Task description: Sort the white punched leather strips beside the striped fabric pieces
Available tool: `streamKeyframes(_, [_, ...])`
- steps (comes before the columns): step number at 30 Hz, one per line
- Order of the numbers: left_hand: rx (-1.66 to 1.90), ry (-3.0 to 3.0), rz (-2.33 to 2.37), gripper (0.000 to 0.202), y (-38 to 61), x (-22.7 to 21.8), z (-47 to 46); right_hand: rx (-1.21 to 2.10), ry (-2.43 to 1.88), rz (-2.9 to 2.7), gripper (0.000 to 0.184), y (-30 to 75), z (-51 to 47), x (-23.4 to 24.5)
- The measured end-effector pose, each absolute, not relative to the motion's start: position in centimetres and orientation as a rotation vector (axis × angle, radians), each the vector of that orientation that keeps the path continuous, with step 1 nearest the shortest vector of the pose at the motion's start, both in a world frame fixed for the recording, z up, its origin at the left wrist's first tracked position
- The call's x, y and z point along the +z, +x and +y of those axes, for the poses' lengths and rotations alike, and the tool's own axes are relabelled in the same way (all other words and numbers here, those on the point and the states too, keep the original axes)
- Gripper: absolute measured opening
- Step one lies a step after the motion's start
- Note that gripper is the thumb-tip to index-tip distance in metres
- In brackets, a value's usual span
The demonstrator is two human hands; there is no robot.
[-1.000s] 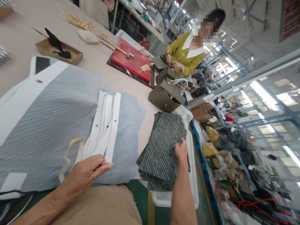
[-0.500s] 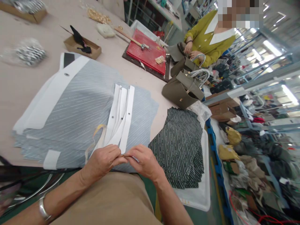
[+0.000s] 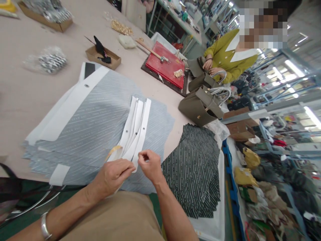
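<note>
My left hand (image 3: 112,177) pinches the near ends of several white strips (image 3: 136,129) that lie on a stack of grey striped sheets (image 3: 95,124). My right hand (image 3: 149,164) is closed in a pinch at the near end of the rightmost strip, close to my left fingertips. A thin yellowish tape loop (image 3: 112,151) curls beside the strips. Each strip carries a small metal snap. To the right of my hands a pile of dark green striped pieces (image 3: 198,170) lies in a white tray (image 3: 218,217).
Olive handbags (image 3: 200,107) stand at the table's far edge, where a person in a yellow top (image 3: 225,57) handles one. A red mat with a hammer (image 3: 167,65), a small cardboard box (image 3: 102,57), bagged hardware (image 3: 50,62) and gold fittings (image 3: 121,27) lie farther back.
My right hand left the dark green pile, came over to the strips beside my left hand, and now pinches a strip end. The view shifted toward the table.
</note>
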State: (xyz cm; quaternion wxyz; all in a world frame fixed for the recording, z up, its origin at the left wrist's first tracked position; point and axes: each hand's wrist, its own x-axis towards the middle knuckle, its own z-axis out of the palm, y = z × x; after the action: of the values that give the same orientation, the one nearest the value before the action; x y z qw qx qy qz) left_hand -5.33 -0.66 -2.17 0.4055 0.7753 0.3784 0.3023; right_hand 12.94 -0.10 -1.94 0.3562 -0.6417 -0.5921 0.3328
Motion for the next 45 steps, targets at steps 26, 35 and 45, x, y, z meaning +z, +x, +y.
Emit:
streamKeyframes(26, [0.479, 1.724, 0.991, 0.026, -4.7, -7.1, 0.8, 1.531, -1.692, -0.885, 0.031, 17.0, 14.0, -8.4])
streamKeyframes(35, [0.501, 1.773, 0.991, 0.025, -4.6, -7.3, 0.6, 1.311, -1.934, -1.323, 0.025, 16.5, 14.7, -8.6])
streamKeyframes(45, [0.519, 1.774, 1.002, 0.024, -4.7, -7.5, 0.4, 0.943, -2.18, -1.317, 0.05, 16.0, 13.4, -8.1])
